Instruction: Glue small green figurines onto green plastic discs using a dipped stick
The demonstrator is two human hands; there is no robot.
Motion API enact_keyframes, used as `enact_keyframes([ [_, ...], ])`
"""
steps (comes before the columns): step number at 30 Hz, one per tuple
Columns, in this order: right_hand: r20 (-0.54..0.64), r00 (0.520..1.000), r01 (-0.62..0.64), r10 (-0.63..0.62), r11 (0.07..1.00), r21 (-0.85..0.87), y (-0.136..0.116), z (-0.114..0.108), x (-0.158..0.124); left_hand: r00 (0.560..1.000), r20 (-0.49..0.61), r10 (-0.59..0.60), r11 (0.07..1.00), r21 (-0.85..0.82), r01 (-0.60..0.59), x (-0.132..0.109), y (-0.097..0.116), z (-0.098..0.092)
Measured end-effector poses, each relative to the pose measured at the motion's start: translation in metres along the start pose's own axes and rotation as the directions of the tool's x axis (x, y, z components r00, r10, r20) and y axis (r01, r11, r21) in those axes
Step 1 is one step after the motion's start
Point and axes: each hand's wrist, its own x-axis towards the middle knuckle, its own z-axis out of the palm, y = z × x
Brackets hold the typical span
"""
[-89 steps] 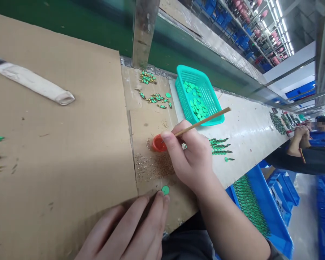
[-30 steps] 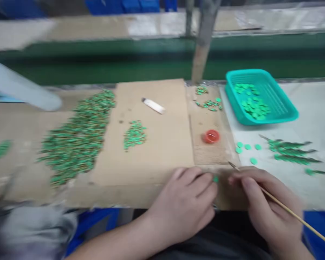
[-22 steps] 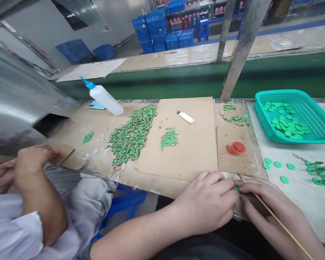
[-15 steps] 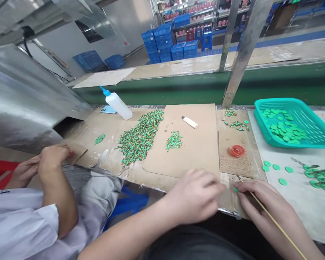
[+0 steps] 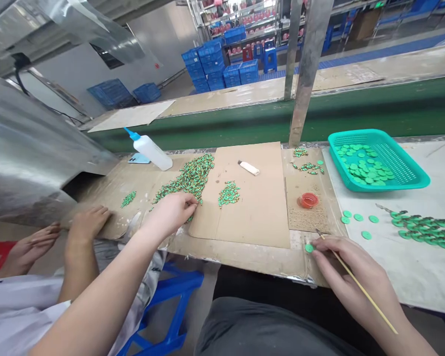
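My left hand [image 5: 174, 212] reaches across to the front edge of a heap of small green-and-gold pieces [image 5: 193, 173]. Its thumb and fingertips are pinched at a small green piece [image 5: 200, 201]. My right hand [image 5: 350, 262] is closed round a thin wooden-handled brush [image 5: 367, 294] with a dark tip, which slants up to the left. A flat green disc [image 5: 309, 248] sits at the tips of the right thumb and finger. Just beyond that hand, a small red cup [image 5: 308, 200] rests on a stained cardboard piece [image 5: 307, 220].
A teal basket [image 5: 411, 180] holds green discs; loose discs [image 5: 366, 235] and rows of discs with dark pieces [image 5: 426, 230] lie before it. A white bottle [image 5: 154, 152] and a small tube [image 5: 249, 168] stand and lie farther back. A co-worker's hand [image 5: 89, 220] is at left.
My left hand has moved left, from near my right hand to the heap. My right hand keeps the brush, and the disc now shows more fully. The view has shifted; the co-worker's hands have moved apart.
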Motion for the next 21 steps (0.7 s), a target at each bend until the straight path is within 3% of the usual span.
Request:
enact_keyframes([
  [5, -0.082, 0.997, -0.006, 0.012, 0.998, 0.069, -0.006, -0.003, 0.004, 0.979, -0.194, 0.067, 0.98, -0.172, -0.101, -0.008, 0.009, -0.003],
  [8, -0.134, 0.989, -0.034, 0.056, 0.987, 0.155, -0.025, -0.007, 0.012, 0.945, -0.287, 0.157, 0.938, -0.255, -0.233, -0.027, 0.037, -0.001],
  [10, -0.096, 0.98, -0.142, 0.175, 0.949, 0.282, -0.045, -0.008, 0.02, 0.911, -0.34, 0.236, 0.899, -0.28, -0.337, -0.042, 0.066, 0.002],
  [12, 0.083, 0.927, -0.362, 0.367, 0.809, 0.463, -0.068, -0.005, 0.031, 0.854, -0.379, 0.356, 0.842, -0.267, -0.469, -0.057, 0.097, 0.003],
  [14, 0.321, 0.805, -0.576, 0.499, 0.531, 0.622, -0.086, 0.002, 0.043, 0.716, -0.418, 0.559, 0.733, -0.155, -0.663, -0.066, 0.127, 0.003],
  [16, 0.432, 0.727, -0.634, 0.534, 0.281, 0.72, -0.095, 0.01, 0.053, 0.575, -0.414, 0.706, 0.606, -0.066, -0.793, -0.07, 0.151, 0.001],
  [17, 0.448, 0.705, -0.627, 0.55, 0.187, 0.756, -0.097, 0.013, 0.056, 0.529, -0.401, 0.748, 0.558, -0.051, -0.828, -0.071, 0.161, 0.001],
  [19, 0.461, 0.677, -0.592, 0.574, 0.052, 0.804, -0.097, 0.016, 0.058, 0.5, -0.388, 0.774, 0.513, -0.079, -0.855, -0.07, 0.174, 0.003],
  [21, 0.481, 0.663, -0.558, 0.574, -0.049, 0.828, -0.093, 0.014, 0.056, 0.55, -0.401, 0.733, 0.527, -0.178, -0.831, -0.069, 0.179, 0.009],
])
